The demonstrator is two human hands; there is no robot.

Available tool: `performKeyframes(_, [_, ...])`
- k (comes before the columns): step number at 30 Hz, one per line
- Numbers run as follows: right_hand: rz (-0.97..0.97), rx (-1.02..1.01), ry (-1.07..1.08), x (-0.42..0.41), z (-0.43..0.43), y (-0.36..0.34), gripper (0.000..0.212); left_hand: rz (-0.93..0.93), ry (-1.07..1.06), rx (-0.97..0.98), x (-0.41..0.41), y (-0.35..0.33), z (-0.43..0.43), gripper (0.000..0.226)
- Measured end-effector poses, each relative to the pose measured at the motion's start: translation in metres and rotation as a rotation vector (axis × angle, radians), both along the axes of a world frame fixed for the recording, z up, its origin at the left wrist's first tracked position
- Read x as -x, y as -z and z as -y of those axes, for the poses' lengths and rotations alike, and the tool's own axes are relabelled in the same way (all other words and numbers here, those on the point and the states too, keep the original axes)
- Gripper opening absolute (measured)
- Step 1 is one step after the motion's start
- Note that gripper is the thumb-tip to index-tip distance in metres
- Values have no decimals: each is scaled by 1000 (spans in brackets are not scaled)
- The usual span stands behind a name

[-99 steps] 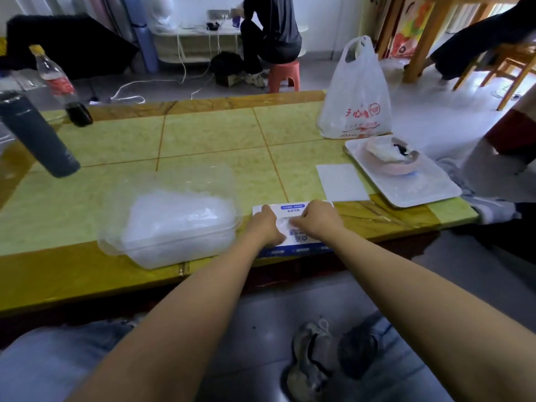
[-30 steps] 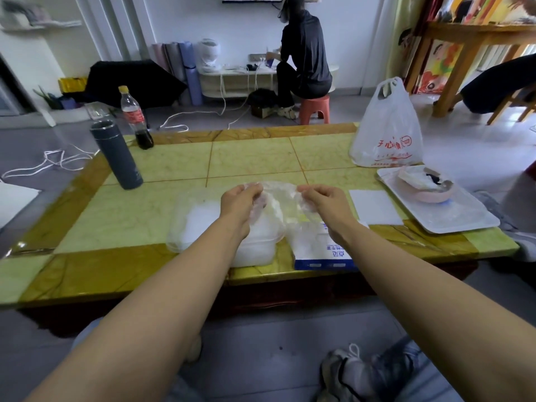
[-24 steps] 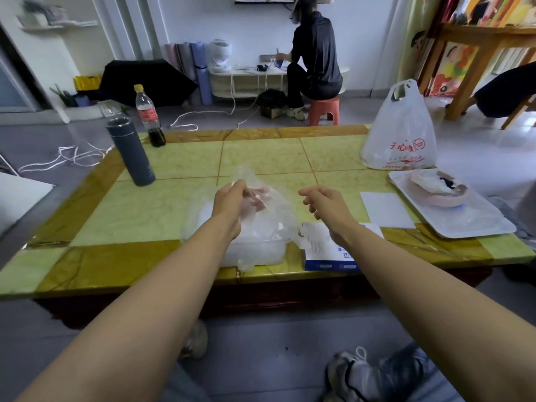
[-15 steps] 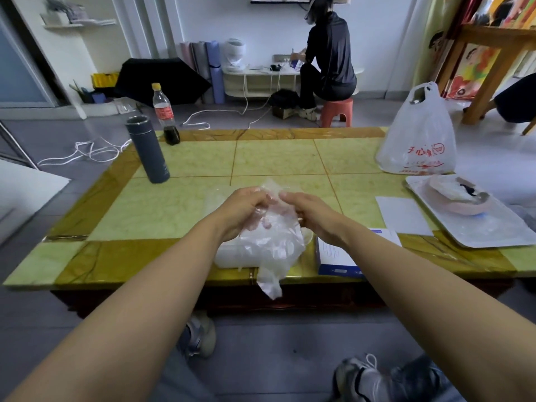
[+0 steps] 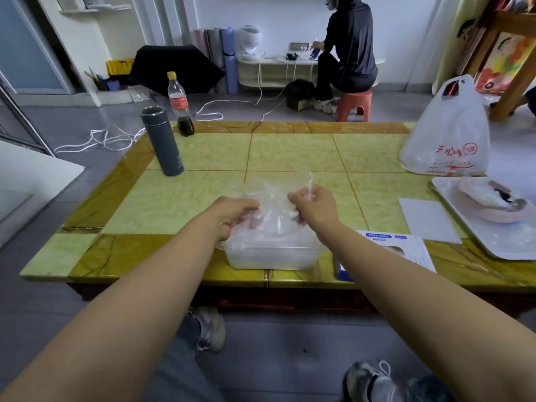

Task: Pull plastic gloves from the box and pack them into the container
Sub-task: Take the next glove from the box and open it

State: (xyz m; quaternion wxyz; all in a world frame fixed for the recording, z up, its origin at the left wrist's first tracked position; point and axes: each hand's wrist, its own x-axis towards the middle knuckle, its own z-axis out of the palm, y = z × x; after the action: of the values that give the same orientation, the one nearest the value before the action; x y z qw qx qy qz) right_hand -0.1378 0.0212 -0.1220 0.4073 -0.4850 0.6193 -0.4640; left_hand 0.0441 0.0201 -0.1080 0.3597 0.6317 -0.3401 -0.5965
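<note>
The container (image 5: 272,253) is set at the near edge of the table (image 5: 290,152), and all positions below are given from it. A clear plastic glove (image 5: 272,204) is held directly above the container's open top; whether its lower part touches the white contents cannot be told. The left hand (image 5: 232,216) is closed on the glove's left side, with the fingers curled into the film. The right hand (image 5: 316,207) is clamped on the glove's right side, and a narrow strip of film stands up above the fist. The 2 hands are near each other but apart. The box (image 5: 400,250) is laid flat just right of the container, with its near end at the table's near edge; part of it is hidden by the right forearm. Farther right, a white sheet (image 5: 429,220) and a tray (image 5: 507,242) bearing a bowl (image 5: 490,203) are found. A white plastic bag (image 5: 446,134) is stood behind and right. A dark flask (image 5: 162,140) and a bottle (image 5: 178,104) are placed behind and left, well apart from the container. Bare tile is left directly behind the container up to the far edge, and to its left up to the left edge.
</note>
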Motion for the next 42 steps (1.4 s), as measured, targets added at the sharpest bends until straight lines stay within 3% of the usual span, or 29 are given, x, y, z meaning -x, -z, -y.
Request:
performKeyframes(3, [-147,-36,-27,-6,2,6,19,216,-53,109,3,11,5,3])
performKeyframes(5, [-308,-6,-33,-6,5,11,16,391,-1,186,3,21,9,10])
performKeyframes(9, [-804,14,-75,-2,10,24,30,1090,295,376,7,35,9,16])
performKeyframes(11, [-915,-8,-96,-3,9,29,43,1195,366,411,11,44,11,17])
performKeyframes(14, [-980,77,-103,-6,8,30,46,1222,405,405,12,52,14,16])
performKeyframes(16, [-1019,263,-86,-5,9,30,42,1210,414,399,12,51,17,14])
performKeyframes(18, [-983,425,-81,-4,13,26,31,1210,424,393,15,49,20,14])
performKeyframes(19, [-919,405,-114,-4,16,24,23,1211,428,386,17,49,22,14])
performKeyframes(22, [-677,-3,-387,-10,20,22,14,1184,438,339,23,52,25,17])
performKeyframes(25, [-707,-355,-613,-16,21,30,36,1133,540,239,23,46,26,37])
performKeyframes(27, [-706,-425,-650,-16,22,29,48,1087,618,211,23,38,26,48])
performKeyframes(29, [-691,-459,-652,-17,26,29,52,1157,637,297,25,27,24,51])
performKeyframes(32, [-704,-493,-681,-16,27,30,53,1354,522,639,40,13,23,35])
performKeyframes(34, [-743,-508,-714,-15,27,31,44,1217,468,703,56,6,22,21])
performKeyframes(36, [-828,-504,-720,-15,27,30,18,1112,567,520,71,10,24,15])
performKeyframes(38, [-853,-519,-747,-15,28,28,19,1018,673,233,74,25,29,15])
performKeyframes(40, [-796,-563,-759,-10,32,33,41,945,723,5,62,41,34,21])
performKeyframes(42, [-740,-606,-738,-6,35,37,56,1026,763,-134,42,52,36,46])
